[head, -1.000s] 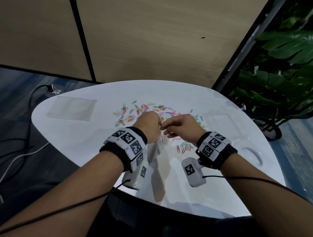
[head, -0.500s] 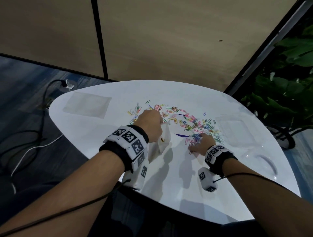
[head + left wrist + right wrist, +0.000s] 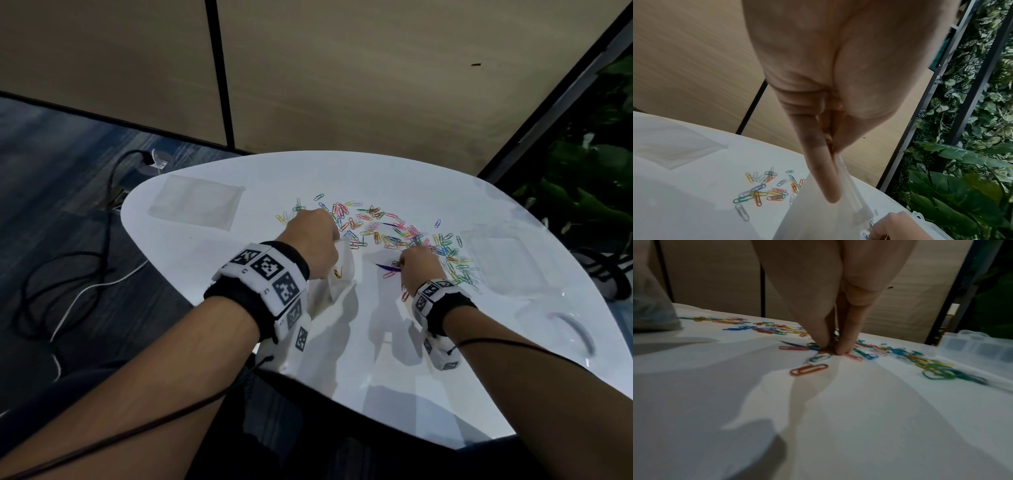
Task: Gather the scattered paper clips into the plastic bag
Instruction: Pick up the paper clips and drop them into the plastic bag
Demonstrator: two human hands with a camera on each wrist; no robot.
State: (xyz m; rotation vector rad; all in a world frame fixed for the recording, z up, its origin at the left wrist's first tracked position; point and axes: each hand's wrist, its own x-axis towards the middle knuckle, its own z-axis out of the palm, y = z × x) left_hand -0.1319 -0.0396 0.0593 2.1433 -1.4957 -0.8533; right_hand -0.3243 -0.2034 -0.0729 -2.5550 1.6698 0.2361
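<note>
Dozens of paper clips [image 3: 387,229], uncounted

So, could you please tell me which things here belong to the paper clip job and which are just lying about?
Part of the job:
- plastic bag, gripped by the left hand
- scattered paper clips on the white table
- right hand, fingertips down among the clips

Just lying about:
- flat clear bag, far left
- clear compartment box, right
- cables on the floor
- plants

right hand [image 3: 418,265] gone from the plastic bag [image 3: 337,274], now pinching paper clips [image 3: 394,233] on the table
</note>
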